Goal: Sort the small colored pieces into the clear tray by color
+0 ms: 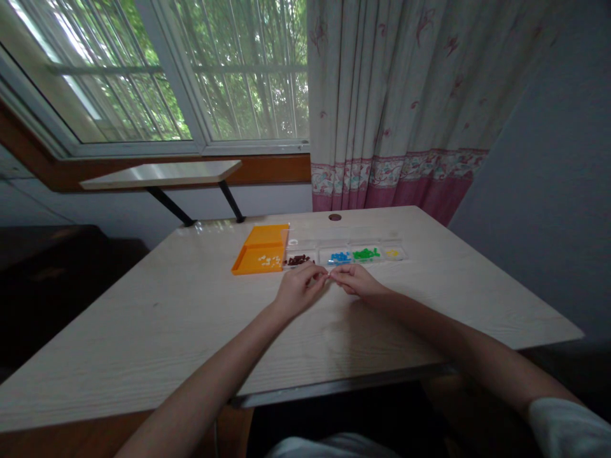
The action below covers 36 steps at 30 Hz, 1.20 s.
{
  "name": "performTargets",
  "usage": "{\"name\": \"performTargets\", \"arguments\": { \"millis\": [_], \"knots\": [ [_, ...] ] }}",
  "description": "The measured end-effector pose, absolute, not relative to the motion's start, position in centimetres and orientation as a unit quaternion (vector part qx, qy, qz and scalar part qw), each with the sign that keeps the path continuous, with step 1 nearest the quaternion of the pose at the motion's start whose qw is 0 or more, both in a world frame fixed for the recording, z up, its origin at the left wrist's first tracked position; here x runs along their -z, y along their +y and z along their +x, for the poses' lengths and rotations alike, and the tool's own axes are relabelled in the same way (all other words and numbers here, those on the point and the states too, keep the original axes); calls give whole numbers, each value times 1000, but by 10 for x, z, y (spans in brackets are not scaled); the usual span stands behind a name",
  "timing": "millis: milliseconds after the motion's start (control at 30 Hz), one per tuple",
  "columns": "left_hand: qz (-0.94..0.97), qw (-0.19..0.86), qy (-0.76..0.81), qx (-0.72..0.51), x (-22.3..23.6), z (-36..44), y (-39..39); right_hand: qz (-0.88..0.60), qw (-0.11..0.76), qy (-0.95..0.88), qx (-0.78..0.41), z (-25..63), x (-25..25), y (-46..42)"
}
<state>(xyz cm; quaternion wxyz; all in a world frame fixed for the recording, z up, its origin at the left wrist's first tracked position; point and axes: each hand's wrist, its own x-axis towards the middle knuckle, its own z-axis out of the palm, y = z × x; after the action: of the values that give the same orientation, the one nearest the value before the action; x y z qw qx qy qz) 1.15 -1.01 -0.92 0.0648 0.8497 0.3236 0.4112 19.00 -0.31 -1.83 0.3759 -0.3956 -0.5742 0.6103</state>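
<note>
My left hand [301, 285] and my right hand [356, 280] meet above the table, both closed in a pinch with their fingertips almost touching. Between the fingertips is a tiny pale piece [329, 275], too small to name and partly hidden. Just beyond my hands lies a row of clear plastic boxes with small dark brown pieces [298, 260], blue pieces [340, 257], green pieces [366, 254] and yellow pieces [392, 253]. To the left, an orange box [243, 262] with its lid folded back holds several small white pieces [270, 261].
The pale wooden table [191, 343] has a round dark cable hole [335, 217] at its far edge. At the back left, a small raised shelf [167, 173] stands on two black legs. A window and a patterned curtain [382, 95] are behind the table.
</note>
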Motion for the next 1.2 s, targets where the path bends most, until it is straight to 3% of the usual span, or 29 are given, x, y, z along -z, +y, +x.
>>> {"name": "performTargets", "arguments": {
  "millis": [367,933,1200],
  "knots": [
    [784,22,357,-506,-10,-1,-11,-411,319,-667,-533,196,20,-4],
    [789,17,360,-498,-11,0,-12,-401,285,-694,-525,198,16,-7],
    [725,-39,574,-378,-4,-26,16,-406,278,-700,-518,198,15,-7]
  ]
}}
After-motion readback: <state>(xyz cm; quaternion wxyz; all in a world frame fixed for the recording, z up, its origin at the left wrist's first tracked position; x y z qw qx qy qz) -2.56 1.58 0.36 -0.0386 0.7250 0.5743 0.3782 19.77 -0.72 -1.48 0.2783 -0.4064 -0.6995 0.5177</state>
